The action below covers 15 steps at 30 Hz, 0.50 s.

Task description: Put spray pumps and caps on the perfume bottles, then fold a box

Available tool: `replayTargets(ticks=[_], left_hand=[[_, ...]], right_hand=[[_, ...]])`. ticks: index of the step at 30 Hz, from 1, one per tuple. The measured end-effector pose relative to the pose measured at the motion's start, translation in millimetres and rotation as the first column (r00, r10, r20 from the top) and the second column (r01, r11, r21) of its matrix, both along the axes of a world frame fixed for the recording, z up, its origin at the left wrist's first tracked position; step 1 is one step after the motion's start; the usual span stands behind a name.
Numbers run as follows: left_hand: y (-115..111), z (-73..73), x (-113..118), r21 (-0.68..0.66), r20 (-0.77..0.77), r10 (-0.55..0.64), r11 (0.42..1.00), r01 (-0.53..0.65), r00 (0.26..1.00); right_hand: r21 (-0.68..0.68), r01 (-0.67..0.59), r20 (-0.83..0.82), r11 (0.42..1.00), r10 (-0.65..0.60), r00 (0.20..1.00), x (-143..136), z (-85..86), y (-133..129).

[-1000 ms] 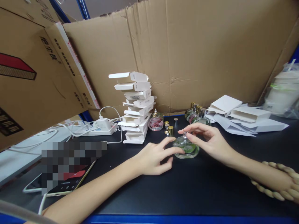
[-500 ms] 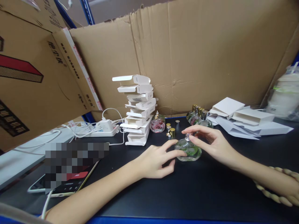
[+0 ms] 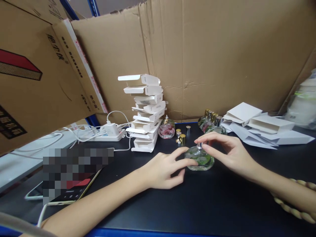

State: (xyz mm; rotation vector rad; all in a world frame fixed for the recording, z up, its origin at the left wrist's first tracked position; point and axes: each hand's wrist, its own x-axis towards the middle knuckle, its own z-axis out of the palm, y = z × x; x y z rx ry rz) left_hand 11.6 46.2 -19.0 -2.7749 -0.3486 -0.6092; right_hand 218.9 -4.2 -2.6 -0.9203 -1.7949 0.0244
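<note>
Black tabletop [image 3: 197,204] bears the bottle [image 3: 204,161] — top [image 3: 199,146] within right grip [image 3: 200,144].

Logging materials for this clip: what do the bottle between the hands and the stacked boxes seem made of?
The bottle looks like glossy glass: see-through with bright highlights, though plastic is possible. The stacked boxes look like smooth white paperboard: thin folded flaps.

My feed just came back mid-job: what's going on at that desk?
A person's left hand holds a rounded clear-glass bottle with green contents, upright on the black tabletop; the right hand has thumb and finger pinched about its silver neck. Farther back, small gold and silver metal caps sit near a rounded glass bottle with pink contents, beside stacked open white cardboard boxes.
</note>
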Motion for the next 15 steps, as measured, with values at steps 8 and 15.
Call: replayTargets(ticks=[8, 15], left_hand=[[0.5, 0.9, 0.8, 0.016, -0.015, 0.008, 1.0, -0.008, 1.0], [0.0, 2.6, -0.1, -0.002, 0.032, -0.028, 1.0, 0.028, 0.999]], right_hand=[[0.199, 0.023, 0.124, 0.98, -0.049, 0.991, 0.6, 5.7, -3.1], [0.191, 0.064, 0.188, 0.979, -0.101, 0.977, 3.6, 5.7, -3.9]])
